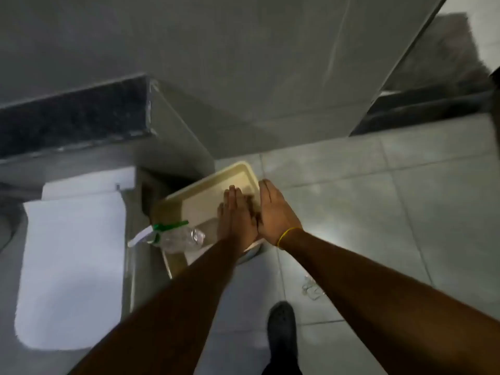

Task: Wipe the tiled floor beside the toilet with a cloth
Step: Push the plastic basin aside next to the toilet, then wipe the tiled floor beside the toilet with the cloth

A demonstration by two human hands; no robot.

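2 flat hands, left hand (pixel 236 215), right hand (pixel 276 212), over beige tray (pixel 200 201), beside toilet (pixel 73 266)

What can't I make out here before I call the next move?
- Cloth: none clearly visible in the head view; a dark patch between the left hand and right hand is too blurred to identify.
- Tray: near corner covered by the forearms.
- Small clear object on the floor: too small to name.

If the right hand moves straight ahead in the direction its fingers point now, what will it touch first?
Probably the far rim of the cream tray. The right hand points up the picture along the tray's right edge, beside the left hand. Past that rim is the grey wall. Depth is unclear, so the hand may pass above the rim.
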